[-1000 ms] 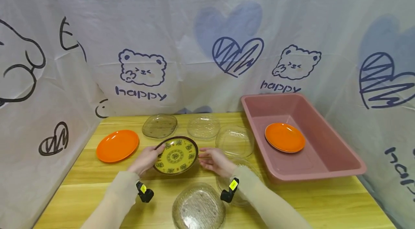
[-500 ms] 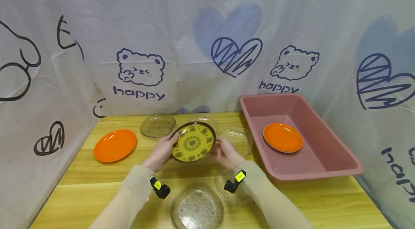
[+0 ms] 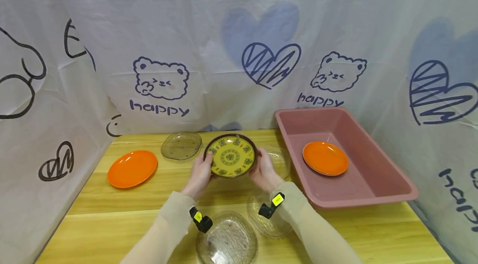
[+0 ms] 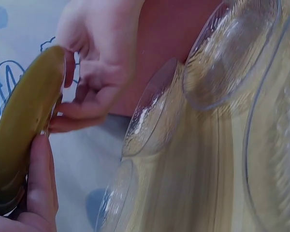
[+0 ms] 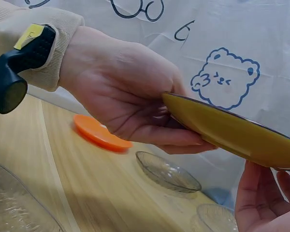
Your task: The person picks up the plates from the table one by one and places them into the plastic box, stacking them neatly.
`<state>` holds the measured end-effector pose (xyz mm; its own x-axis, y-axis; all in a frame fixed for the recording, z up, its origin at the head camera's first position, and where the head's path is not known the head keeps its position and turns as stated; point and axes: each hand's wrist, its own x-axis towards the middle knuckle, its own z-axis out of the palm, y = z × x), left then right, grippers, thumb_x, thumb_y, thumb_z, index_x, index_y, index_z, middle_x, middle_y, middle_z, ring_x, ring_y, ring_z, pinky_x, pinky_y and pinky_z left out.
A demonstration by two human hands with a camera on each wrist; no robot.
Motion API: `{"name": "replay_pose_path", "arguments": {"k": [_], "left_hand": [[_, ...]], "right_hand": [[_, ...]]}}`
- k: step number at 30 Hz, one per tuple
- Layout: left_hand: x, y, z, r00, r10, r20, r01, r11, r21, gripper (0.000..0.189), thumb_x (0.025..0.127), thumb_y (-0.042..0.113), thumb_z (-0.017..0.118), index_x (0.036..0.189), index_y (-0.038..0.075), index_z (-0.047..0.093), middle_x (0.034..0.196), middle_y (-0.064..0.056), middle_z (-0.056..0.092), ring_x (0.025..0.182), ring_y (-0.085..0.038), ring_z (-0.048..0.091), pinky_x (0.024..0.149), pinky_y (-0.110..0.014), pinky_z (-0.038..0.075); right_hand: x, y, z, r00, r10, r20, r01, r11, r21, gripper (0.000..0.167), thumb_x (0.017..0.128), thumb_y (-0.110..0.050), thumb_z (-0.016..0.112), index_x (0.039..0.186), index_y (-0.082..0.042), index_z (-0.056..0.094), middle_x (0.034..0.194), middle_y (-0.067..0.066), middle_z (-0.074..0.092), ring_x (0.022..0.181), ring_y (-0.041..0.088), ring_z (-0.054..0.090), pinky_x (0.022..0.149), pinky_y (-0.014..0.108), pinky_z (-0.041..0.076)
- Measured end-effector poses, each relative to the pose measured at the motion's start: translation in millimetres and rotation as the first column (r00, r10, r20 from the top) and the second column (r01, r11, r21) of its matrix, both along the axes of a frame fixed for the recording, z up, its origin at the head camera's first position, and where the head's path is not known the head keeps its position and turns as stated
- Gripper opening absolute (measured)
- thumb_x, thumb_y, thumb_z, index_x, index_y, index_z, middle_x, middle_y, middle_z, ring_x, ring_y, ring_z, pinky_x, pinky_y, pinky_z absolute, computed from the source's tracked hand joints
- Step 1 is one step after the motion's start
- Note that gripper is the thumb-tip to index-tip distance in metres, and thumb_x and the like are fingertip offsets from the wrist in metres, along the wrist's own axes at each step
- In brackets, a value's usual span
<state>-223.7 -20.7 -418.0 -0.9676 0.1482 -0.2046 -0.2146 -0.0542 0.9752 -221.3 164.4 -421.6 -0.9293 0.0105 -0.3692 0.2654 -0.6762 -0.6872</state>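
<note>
A yellow plate (image 3: 230,156) with a dark brown rim and a ring of printed motifs is held above the table, tilted so its face shows in the head view. My left hand (image 3: 200,174) grips its left edge, thumb over the rim and fingers beneath. On the opposite edge, my right hand (image 3: 266,171) holds the rim; its fingers curl against the underside in the left wrist view. The plate's plain underside (image 5: 232,133) appears in the right wrist view. Behind it, one clear plate is mostly hidden in the head view.
An orange plate (image 3: 132,169) lies on the wooden table (image 3: 89,218) at left. Clear plates stand around: a smoky one (image 3: 181,145) at the back, one (image 3: 227,239) in front, another (image 3: 267,216) beside it. A pink tub (image 3: 358,197) at right contains an orange plate (image 3: 325,158).
The yellow plate has moved right and slightly away from me, carried by my left hand. My right hand, apart from it at first, has taken hold of its right edge.
</note>
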Motion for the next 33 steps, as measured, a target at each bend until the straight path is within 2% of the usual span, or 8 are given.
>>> {"name": "replay_pose_path", "arguments": {"k": [5, 10, 15, 19, 24, 30, 33], "left_hand": [[4.2, 11.1, -2.6, 0.999, 0.038, -0.007, -0.038, 0.999, -0.024, 0.041, 0.111, 0.032, 0.034, 0.137, 0.005, 0.047, 0.096, -0.003, 0.063, 0.073, -0.009, 0.061, 0.067, -0.025, 0.053], [7.7, 20.3, -4.5, 0.999, 0.05, -0.016, -0.051, 0.998, -0.037, 0.04, 0.111, 0.035, 0.035, 0.139, 0.009, 0.046, 0.097, -0.003, 0.063, 0.073, -0.008, 0.06, 0.069, -0.027, 0.053], [13.0, 28.8, -7.3, 0.998, 0.046, -0.031, -0.046, 0.999, -0.004, 0.043, 0.11, 0.037, 0.036, 0.143, 0.01, 0.042, 0.105, -0.007, 0.065, 0.078, -0.008, 0.063, 0.072, -0.027, 0.055], [15.6, 32.2, -9.8, 0.999, 0.031, -0.027, -0.031, 0.999, 0.012, 0.044, 0.11, 0.038, 0.036, 0.146, 0.012, 0.036, 0.107, -0.007, 0.063, 0.081, -0.009, 0.061, 0.075, -0.029, 0.053], [16.7, 32.2, -12.3, 1.0, -0.001, -0.011, 0.001, 0.999, 0.036, 0.046, 0.11, 0.039, 0.035, 0.148, 0.014, 0.032, 0.111, -0.006, 0.061, 0.086, -0.009, 0.061, 0.08, -0.029, 0.054], [15.9, 31.2, -13.3, 1.0, -0.019, 0.003, 0.019, 0.999, 0.033, 0.046, 0.11, 0.041, 0.032, 0.147, 0.014, 0.035, 0.107, -0.004, 0.063, 0.084, -0.008, 0.062, 0.077, -0.026, 0.053], [15.0, 30.8, -14.4, 1.0, -0.02, 0.013, 0.019, 1.0, 0.021, 0.048, 0.11, 0.044, 0.03, 0.147, 0.015, 0.036, 0.106, -0.004, 0.064, 0.083, -0.008, 0.064, 0.08, -0.03, 0.056]], "right_hand": [[-2.2, -0.3, -1.8, 1.0, -0.005, -0.009, 0.005, 1.0, -0.017, 0.029, 0.105, -0.036, 0.034, 0.111, -0.016, 0.055, 0.092, -0.003, 0.062, 0.081, 0.01, 0.059, 0.071, 0.025, 0.051], [-3.0, 1.1, -4.0, 1.0, -0.027, 0.003, 0.026, 0.999, 0.021, 0.037, 0.105, -0.04, 0.035, 0.122, -0.015, 0.056, 0.095, -0.001, 0.065, 0.084, 0.011, 0.064, 0.075, 0.028, 0.056], [-2.5, 3.5, -6.3, 0.997, -0.054, 0.048, 0.05, 0.997, 0.065, 0.03, 0.103, -0.037, 0.045, 0.119, -0.015, 0.058, 0.09, -0.002, 0.068, 0.08, 0.011, 0.068, 0.072, 0.029, 0.059], [-1.9, 4.7, -8.6, 0.995, -0.061, 0.075, 0.054, 0.994, 0.092, 0.024, 0.099, -0.027, 0.049, 0.117, -0.012, 0.056, 0.089, -0.002, 0.067, 0.079, 0.011, 0.067, 0.072, 0.029, 0.058], [-1.7, 4.5, -11.2, 0.995, -0.066, 0.076, 0.057, 0.991, 0.12, 0.024, 0.096, -0.017, 0.046, 0.116, -0.007, 0.055, 0.088, -0.002, 0.067, 0.079, 0.011, 0.067, 0.072, 0.028, 0.058], [-3.8, 5.7, -12.9, 0.994, -0.067, 0.083, 0.057, 0.99, 0.125, 0.025, 0.098, -0.018, 0.043, 0.116, -0.007, 0.054, 0.086, -0.002, 0.067, 0.078, 0.011, 0.066, 0.072, 0.028, 0.057], [-4.0, 5.9, -11.1, 0.993, -0.078, 0.089, 0.066, 0.989, 0.134, 0.024, 0.098, -0.019, 0.042, 0.115, -0.007, 0.054, 0.086, -0.002, 0.067, 0.077, 0.011, 0.067, 0.071, 0.028, 0.058]]}}
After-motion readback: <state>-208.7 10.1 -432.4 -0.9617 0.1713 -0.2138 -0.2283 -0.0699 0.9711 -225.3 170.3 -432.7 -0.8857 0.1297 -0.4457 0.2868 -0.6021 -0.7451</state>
